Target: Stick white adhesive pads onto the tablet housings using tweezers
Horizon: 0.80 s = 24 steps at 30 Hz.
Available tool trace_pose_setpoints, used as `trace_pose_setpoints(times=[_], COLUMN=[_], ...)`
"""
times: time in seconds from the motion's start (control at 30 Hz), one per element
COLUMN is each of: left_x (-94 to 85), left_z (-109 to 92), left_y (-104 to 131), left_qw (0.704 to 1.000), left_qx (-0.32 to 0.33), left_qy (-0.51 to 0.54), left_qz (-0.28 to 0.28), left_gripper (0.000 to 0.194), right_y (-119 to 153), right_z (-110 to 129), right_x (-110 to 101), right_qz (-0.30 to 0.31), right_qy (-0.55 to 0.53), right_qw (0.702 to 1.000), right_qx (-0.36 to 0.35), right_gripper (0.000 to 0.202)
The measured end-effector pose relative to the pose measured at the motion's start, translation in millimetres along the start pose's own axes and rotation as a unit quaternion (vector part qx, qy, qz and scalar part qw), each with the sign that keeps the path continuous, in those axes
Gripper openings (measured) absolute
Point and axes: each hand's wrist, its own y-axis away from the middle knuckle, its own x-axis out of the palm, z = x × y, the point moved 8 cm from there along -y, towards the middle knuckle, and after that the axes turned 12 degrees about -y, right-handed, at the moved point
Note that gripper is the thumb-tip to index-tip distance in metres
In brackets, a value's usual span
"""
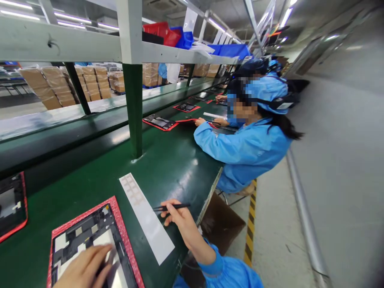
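Observation:
My right hand (181,224) is closed around black tweezers (181,206), whose tips point left over a white strip of sticker backing (156,236). Small pale squares sit on the strip's far end. Left of it lies an opened tablet (85,222), its inner parts and light battery area face up, on a red padded sheet (123,234). My left hand (85,267) rests on or just over the tablet's lower middle. Its fingers are stretched out and somewhat apart, and they hide part of the tablet. No held object shows in that hand.
Another tablet in red padding (12,206) lies at the left edge. A green post (136,112) rises from the green bench (168,160). Co-workers in blue (249,144) sit along the right, with more tablets (160,122) before them. Bins (157,31) stand overhead.

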Motion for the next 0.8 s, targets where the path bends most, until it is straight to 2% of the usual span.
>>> trace_pose_setpoints(times=[0.07, 0.13, 0.2, 0.23, 0.33, 0.43, 0.5, 0.63, 0.8], left_x=[18.6, 35.9, 45.9, 48.6, 48.6, 38.4, 31.9, 28.0, 26.0], left_z=[-23.2, -39.7, -51.3, -57.4, -76.1, -89.5, -93.8, -93.4, -92.9], left_y=[-41.6, -83.5, -110.5, -115.2, -99.5, -71.9, -62.9, -65.3, -68.1], left_qw=[0.998, 0.995, 0.995, 0.995, 0.991, 0.989, 0.99, 0.99, 0.989], left_qx=[0.056, 0.073, 0.071, 0.075, 0.101, 0.115, 0.117, 0.114, 0.126], left_qy=[-0.009, -0.025, -0.028, -0.026, -0.02, -0.034, -0.037, -0.026, -0.037], left_qz=[0.031, 0.055, 0.063, 0.068, 0.087, 0.083, 0.074, 0.072, 0.073], left_gripper=[0.031, 0.032, 0.041, 0.046, 0.053, 0.059, 0.061, 0.059, 0.059], right_y=[-12.1, -23.6, -33.0, -36.4, -40.1, -34.9, -29.2, -20.5, -18.3], right_z=[11.0, 19.2, 23.0, 23.1, 16.2, 5.1, 1.8, 5.7, 10.8], right_x=[5.7, 9.5, 9.3, 8.1, 2.2, -0.5, 2.8, 11.4, 11.8], right_qz=[0.01, 0.018, 0.021, 0.023, 0.029, 0.033, 0.046, 0.067, 0.06], right_qy=[0.018, 0.034, 0.051, 0.061, 0.094, 0.123, 0.162, 0.245, 0.288], right_qw=[1.0, 0.999, 0.998, 0.997, 0.995, 0.992, 0.986, 0.967, 0.954], right_qx=[-0.018, -0.031, -0.036, -0.036, -0.024, -0.003, -0.005, -0.032, -0.05], right_gripper=[0.044, 0.044, 0.043, 0.042, 0.037, 0.031, 0.026, 0.02, 0.019])
